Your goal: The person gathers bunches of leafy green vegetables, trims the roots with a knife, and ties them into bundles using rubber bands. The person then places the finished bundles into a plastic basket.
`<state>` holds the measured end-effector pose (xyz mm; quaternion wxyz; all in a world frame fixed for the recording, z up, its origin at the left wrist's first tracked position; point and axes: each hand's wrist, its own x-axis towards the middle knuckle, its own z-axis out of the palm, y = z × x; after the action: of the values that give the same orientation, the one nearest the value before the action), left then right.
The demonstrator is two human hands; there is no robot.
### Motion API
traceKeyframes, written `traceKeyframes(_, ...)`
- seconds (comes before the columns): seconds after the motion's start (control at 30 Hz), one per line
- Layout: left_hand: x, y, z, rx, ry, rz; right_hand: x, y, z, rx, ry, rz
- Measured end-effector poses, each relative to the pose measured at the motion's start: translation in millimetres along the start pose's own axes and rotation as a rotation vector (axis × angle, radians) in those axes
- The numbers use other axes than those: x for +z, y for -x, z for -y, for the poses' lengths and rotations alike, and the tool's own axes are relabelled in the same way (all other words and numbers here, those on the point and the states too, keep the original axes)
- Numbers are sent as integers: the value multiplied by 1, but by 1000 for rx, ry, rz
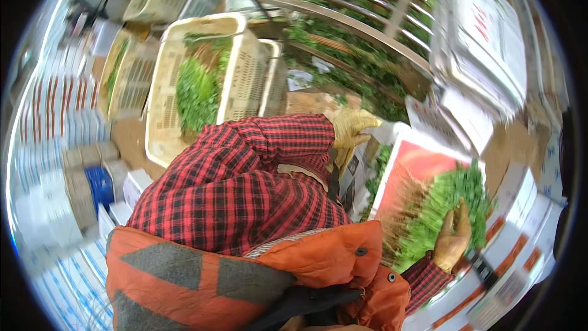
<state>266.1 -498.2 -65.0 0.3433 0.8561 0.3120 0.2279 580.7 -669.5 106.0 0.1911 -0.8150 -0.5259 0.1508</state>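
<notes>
My left hand (355, 127), in a yellowish glove, reaches across from a red-and-black checked sleeve. Its fingers are stretched out with nothing seen in them, close to the far left corner of a white box (395, 147) with a red inner surface. At the lower right is my right hand (452, 240), also gloved, its fingers apart. It rests against or just over a bunch of leafy greens (438, 208) with long brown roots; whether it touches them I cannot tell. The roots lie toward the left and the leaves toward the right on the box. Motion smears some edges.
At the left, a cream plastic crate (160, 86) holds more greens (199, 89). A metal rack (343, 12) with bars stands at the far side over scattered leaves. White foam boxes (481, 43) are stacked at the far right, and more cartons (52, 202) line the left.
</notes>
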Motion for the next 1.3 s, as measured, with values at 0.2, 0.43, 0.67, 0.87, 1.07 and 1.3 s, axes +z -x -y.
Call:
traceKeyframes(0.2,-91,107,19,-361,-11,-265,91,-75,131,-500,-99,464)
traceKeyframes(0.43,-170,234,83,-831,22,-966,238,-110,309,-843,-247,866)
traceKeyframes(0.67,-264,262,215,-1463,-330,-431,354,-110,456,-1225,-145,828)
traceKeyframes(0.87,-325,264,352,-1460,-530,-98,445,-100,528,-1136,56,976)
traceKeyframes(1.07,-344,280,375,-1392,-453,0,493,-117,521,-1201,-65,997)
traceKeyframes(1.3,-362,310,361,-1341,-156,-55,491,-103,528,-1399,171,803)
